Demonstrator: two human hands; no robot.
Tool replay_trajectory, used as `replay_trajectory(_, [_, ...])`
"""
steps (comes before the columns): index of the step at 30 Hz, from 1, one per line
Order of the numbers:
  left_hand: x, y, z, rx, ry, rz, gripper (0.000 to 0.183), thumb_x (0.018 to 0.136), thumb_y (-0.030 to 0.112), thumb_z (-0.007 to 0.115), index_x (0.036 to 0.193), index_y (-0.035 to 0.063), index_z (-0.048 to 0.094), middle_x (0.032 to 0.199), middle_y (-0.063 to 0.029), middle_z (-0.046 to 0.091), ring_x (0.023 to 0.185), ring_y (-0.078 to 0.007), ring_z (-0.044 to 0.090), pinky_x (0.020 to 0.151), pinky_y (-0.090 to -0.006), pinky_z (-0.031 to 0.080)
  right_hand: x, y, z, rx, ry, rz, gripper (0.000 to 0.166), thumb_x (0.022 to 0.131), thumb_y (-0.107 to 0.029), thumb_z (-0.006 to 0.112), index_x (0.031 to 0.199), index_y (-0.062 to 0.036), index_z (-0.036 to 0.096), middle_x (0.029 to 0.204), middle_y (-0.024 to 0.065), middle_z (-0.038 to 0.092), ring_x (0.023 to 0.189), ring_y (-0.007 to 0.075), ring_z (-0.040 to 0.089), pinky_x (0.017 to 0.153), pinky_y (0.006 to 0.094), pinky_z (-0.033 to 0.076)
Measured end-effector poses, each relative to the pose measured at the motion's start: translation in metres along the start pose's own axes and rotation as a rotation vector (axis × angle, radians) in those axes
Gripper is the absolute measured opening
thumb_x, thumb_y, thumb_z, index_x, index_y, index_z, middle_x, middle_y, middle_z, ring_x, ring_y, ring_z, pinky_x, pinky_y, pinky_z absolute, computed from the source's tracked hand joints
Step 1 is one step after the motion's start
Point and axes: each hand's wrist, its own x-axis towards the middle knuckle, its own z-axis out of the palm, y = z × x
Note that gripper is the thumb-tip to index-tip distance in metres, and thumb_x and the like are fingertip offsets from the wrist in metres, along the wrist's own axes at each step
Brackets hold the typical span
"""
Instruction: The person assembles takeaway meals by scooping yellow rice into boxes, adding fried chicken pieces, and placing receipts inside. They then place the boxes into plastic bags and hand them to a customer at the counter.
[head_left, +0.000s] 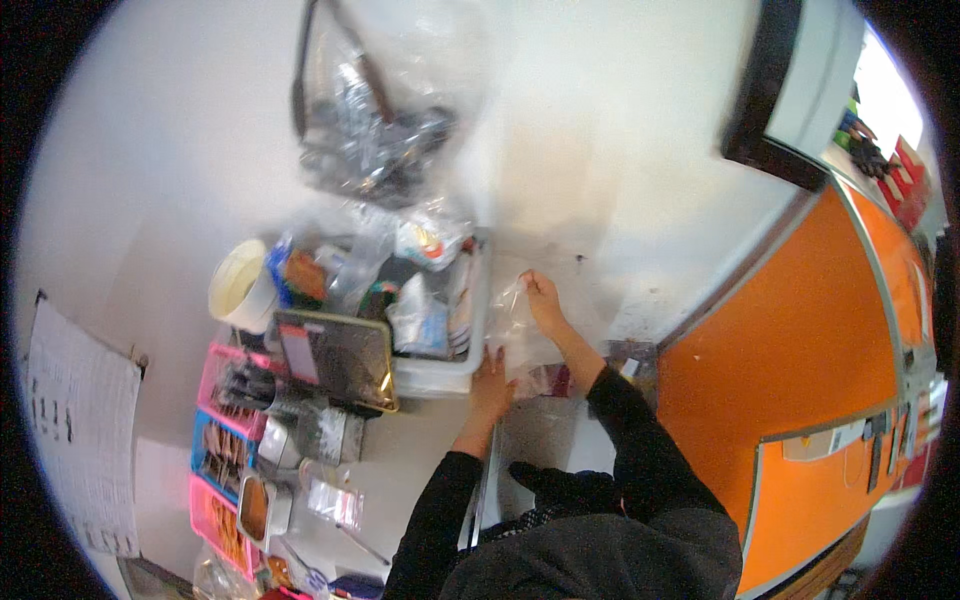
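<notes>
My right hand (541, 298) pinches the upper part of a clear plastic bag (510, 319) between thumb and fingers. Lower down, my left hand (491, 390) is beside the bag's left side, close to the corner of a white plastic bin (439, 375). Its fingers point upward and look slightly spread; blur hides whether they grip the film. Something dark red (557, 380) shows near the bag's lower end, by my right forearm. Packets, including a white and blue one (420, 319), fill the bin.
A clear bag of dark items (390, 142) hangs on the wall. Left of the bin are a white tub (244, 285), a dark flat panel with a yellowish rim (337, 360), pink and blue baskets (217, 450), metal tins (262, 510) and scissors (311, 574). An orange partition (780, 330) stands right.
</notes>
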Motion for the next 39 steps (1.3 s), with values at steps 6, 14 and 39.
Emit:
replay_trajectory(6, [0.005,0.01,-0.02,-0.636,-0.23,0.009,0.063,0.074,0.026,0.055,0.125,0.0044,0.026,0.128,-0.0219,0.023,0.119,-0.0327,0.024,0.097,-0.0388,0.022,-0.051,-0.076,-0.101,0.37,0.398,0.32,0.029,0.083,-0.023,0.047,0.103,-0.0015,0.044,0.097,0.0078,0.051,0.096,0.0209,0.045,0.085,0.034,0.035])
replay_trajectory(14, [-0.069,0.173,-0.097,-0.236,-0.251,0.671,0.031,0.081,0.02,0.044,0.107,0.0051,0.047,0.111,-0.01,0.046,0.098,-0.0209,0.047,0.077,-0.0342,0.042,-0.227,-0.186,-0.131,0.524,0.217,0.464,0.017,0.084,-0.023,0.048,0.085,-0.0065,0.049,0.074,-0.0006,0.054,0.053,0.0051,0.042,0.046,0.018,0.033])
replay_trajectory(39, [-0.201,0.442,0.04,-1.511,-0.659,0.069,0.044,0.074,-0.001,0.055,0.11,0.0088,0.033,0.082,-0.0063,0.05,0.07,-0.0139,0.051,0.061,-0.0279,0.045,-0.469,-0.234,-0.529,-0.179,0.783,0.361,0.025,0.082,-0.028,0.049,0.074,-0.004,0.05,0.059,-0.0012,0.045,0.057,0.008,0.044,0.051,0.0239,0.036])
